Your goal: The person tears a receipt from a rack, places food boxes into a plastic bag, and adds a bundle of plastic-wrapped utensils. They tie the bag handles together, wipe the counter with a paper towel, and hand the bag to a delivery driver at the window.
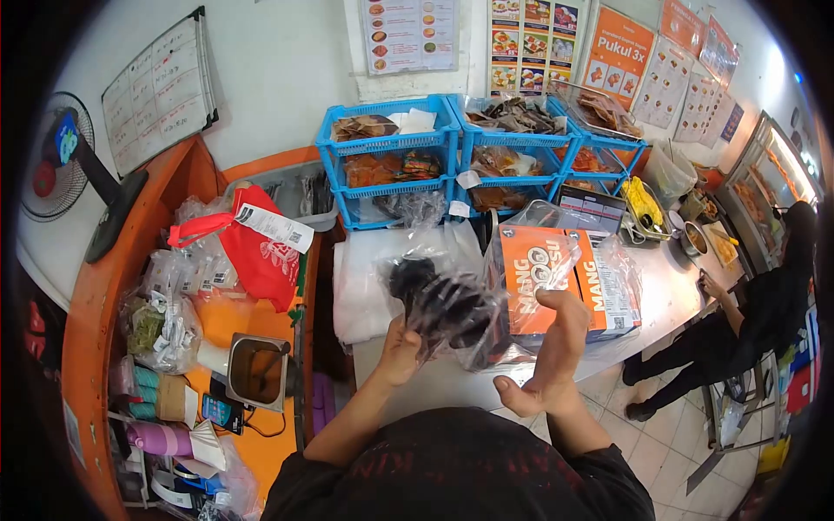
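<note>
clear bag of black items (445, 304) — held between hands | left hand (400, 349) clenched on its corner | right hand (549, 352) half-open against its side

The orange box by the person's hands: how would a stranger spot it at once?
Find the blue baskets at the back wall. On the white counter before them, the right hand rests on an orange box. Its bold MANG lettering sets it apart from the clear bag of dark pieces in the left hand.
</note>
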`<state>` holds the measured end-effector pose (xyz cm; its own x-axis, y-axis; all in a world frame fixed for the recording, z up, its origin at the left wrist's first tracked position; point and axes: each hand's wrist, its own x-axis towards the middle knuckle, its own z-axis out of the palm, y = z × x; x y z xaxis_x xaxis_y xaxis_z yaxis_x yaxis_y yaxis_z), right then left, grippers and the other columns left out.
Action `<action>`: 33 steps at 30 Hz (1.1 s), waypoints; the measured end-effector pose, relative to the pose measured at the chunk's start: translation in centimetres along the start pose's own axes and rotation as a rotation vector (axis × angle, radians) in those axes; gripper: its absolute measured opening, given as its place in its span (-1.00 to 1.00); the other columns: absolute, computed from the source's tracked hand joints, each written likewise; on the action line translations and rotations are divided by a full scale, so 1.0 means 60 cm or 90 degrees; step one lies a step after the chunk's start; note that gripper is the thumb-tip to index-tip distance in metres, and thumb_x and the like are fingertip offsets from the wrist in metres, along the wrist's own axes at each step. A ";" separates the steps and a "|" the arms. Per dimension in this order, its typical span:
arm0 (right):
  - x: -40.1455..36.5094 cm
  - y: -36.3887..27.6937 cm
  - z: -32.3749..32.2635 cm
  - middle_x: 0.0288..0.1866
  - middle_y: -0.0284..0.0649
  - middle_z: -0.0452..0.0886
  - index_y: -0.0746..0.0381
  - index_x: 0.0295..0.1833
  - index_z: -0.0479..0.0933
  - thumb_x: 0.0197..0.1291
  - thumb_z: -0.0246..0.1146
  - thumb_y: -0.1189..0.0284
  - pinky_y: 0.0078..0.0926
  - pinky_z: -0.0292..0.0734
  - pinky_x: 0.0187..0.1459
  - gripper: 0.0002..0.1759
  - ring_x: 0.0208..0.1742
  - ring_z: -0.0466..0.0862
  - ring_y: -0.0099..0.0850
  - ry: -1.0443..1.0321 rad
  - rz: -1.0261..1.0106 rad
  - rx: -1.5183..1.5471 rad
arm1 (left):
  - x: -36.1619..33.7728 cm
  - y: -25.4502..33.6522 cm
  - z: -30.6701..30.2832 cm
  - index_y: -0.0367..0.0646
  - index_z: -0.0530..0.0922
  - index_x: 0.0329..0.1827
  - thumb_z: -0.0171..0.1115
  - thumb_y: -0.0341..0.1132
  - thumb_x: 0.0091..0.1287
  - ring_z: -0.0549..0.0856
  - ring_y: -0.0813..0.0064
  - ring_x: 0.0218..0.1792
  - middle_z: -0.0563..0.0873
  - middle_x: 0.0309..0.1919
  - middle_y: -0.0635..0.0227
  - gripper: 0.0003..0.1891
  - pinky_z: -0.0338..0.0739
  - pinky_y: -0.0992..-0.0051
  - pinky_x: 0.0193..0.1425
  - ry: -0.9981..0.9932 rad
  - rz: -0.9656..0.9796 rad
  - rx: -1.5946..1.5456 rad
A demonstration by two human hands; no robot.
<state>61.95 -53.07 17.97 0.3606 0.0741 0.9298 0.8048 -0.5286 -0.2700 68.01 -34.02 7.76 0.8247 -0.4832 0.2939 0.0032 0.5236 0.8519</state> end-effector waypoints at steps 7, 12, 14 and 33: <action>0.015 -0.019 0.000 0.02 -0.14 0.50 0.25 0.02 0.49 -0.15 0.26 0.19 -0.24 0.25 0.03 -0.43 0.04 0.36 -0.16 -0.095 -0.033 -0.069 | -0.006 0.000 0.001 -0.19 0.39 0.12 0.01 0.35 0.12 0.67 0.58 -0.33 0.66 -0.25 0.34 -0.23 0.60 0.55 -0.32 0.031 -0.012 -0.045; 0.003 -0.013 0.002 -0.11 -0.22 0.59 0.23 -0.02 0.52 -0.14 0.26 0.22 -0.31 0.26 -0.02 -0.49 0.00 0.37 -0.22 -0.082 -0.055 -0.039 | -0.004 0.015 0.014 -0.17 0.25 0.26 0.19 0.16 0.15 0.54 0.36 0.10 0.53 0.09 0.23 -0.25 0.49 0.29 0.11 -0.002 0.094 -0.020; 0.005 -0.018 -0.002 -0.16 -0.22 0.58 0.24 -0.03 0.53 -0.14 0.27 0.22 -0.32 0.27 -0.04 -0.49 -0.04 0.38 -0.23 -0.094 -0.026 -0.052 | -0.011 0.014 0.013 -0.15 0.19 0.30 0.20 0.13 0.16 0.55 0.34 0.10 0.51 0.12 0.23 -0.24 0.50 0.28 0.11 0.005 0.075 -0.044; 0.014 -0.006 -0.003 -0.29 -0.15 0.53 0.29 -0.22 0.56 -0.15 0.26 0.21 -0.33 0.33 -0.19 -0.59 -0.22 0.47 -0.24 -0.095 -0.061 0.011 | -0.022 -0.003 -0.002 -0.32 0.31 0.17 0.07 0.34 0.11 0.66 0.39 -0.15 0.62 -0.11 0.21 -0.14 0.61 0.42 -0.13 0.062 0.036 0.109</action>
<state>61.89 -52.97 18.89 0.3471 0.2479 0.9045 0.8460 -0.4990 -0.1879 67.01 -33.41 7.16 0.8716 -0.3823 0.3068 -0.1337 0.4167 0.8991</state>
